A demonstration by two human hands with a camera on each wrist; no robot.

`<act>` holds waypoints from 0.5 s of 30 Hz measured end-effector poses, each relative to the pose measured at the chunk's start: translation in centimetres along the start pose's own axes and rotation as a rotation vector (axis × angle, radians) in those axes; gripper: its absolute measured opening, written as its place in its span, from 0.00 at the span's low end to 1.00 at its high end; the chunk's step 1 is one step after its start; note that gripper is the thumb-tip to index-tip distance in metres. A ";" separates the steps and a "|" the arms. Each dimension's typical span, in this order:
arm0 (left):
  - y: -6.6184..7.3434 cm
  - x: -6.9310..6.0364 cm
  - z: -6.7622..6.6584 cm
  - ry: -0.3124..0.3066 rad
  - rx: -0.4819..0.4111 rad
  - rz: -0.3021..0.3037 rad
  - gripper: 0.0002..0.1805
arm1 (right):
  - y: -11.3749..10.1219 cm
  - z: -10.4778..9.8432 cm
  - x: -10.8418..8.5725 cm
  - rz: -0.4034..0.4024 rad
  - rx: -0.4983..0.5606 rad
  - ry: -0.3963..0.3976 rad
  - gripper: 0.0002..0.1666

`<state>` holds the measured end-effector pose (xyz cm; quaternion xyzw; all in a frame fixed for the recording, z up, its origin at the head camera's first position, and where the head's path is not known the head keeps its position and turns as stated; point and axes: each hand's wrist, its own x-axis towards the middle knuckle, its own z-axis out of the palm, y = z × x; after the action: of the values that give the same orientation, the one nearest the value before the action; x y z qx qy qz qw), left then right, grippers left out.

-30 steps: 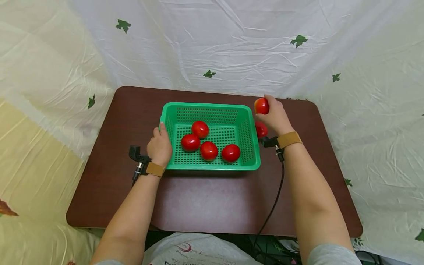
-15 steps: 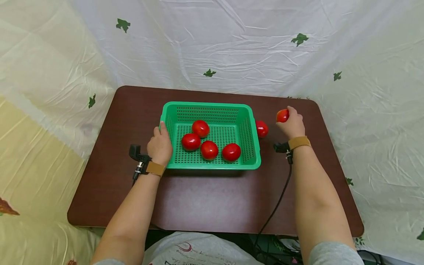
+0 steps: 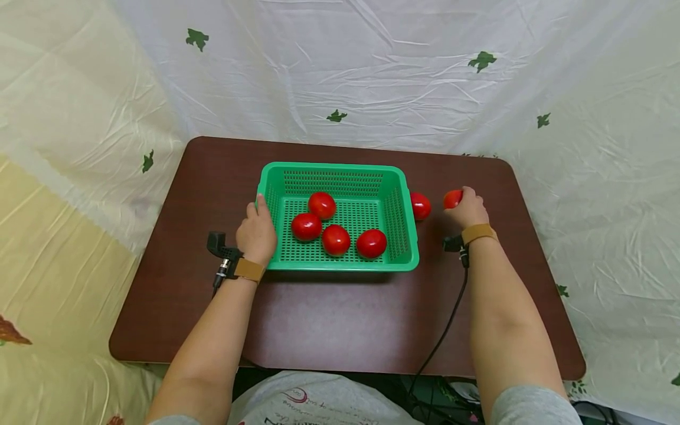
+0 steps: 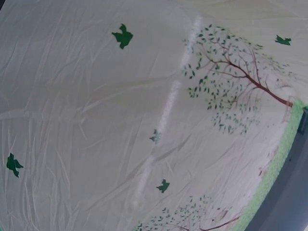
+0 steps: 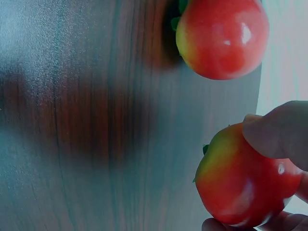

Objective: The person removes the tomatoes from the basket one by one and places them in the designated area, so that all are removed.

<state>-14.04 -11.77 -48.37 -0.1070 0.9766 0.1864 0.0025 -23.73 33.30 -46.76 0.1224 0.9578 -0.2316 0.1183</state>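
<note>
A green plastic basket sits on the brown table, with several red tomatoes such as this tomato lying in it. My left hand rests against the basket's left rim; its visible fingers are fairly straight and its thumb is hidden. To the right of the basket, my right hand holds another tomato between thumb and fingers, low over the table. Whether that tomato touches the tabletop, I cannot tell. One more tomato lies just outside the basket's right side, left of the held one.
The brown table has rounded corners. A pale sheet with green leaf prints hangs behind it. From the right wrist camera a black cable runs over the table's front edge. The left wrist view shows only printed fabric.
My right hand has carried its tomato from beside the basket's far right corner to the right, then lowered it toward the table. The left hand and basket stay where they were.
</note>
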 end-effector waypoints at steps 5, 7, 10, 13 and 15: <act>0.0 0.1 -0.1 0.002 -0.003 -0.001 0.36 | -0.3 0.3 -0.2 -0.004 0.009 -0.017 0.51; 0.0 0.1 -0.1 0.000 -0.009 0.001 0.36 | -0.4 0.4 -0.2 0.003 0.011 -0.017 0.51; 0.0 0.1 -0.1 -0.009 -0.011 0.002 0.36 | -0.4 0.6 -0.2 0.022 0.009 -0.019 0.50; -0.1 0.1 0.0 -0.015 -0.007 -0.001 0.37 | -0.5 0.8 -0.1 0.033 0.002 -0.025 0.50; -0.1 0.1 0.0 -0.016 -0.003 -0.003 0.37 | -0.5 0.9 -0.1 0.029 -0.013 -0.019 0.50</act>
<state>-14.14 -11.90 -48.41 -0.1068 0.9762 0.1887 0.0106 -23.67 32.43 -47.32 0.1331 0.9563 -0.2248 0.1315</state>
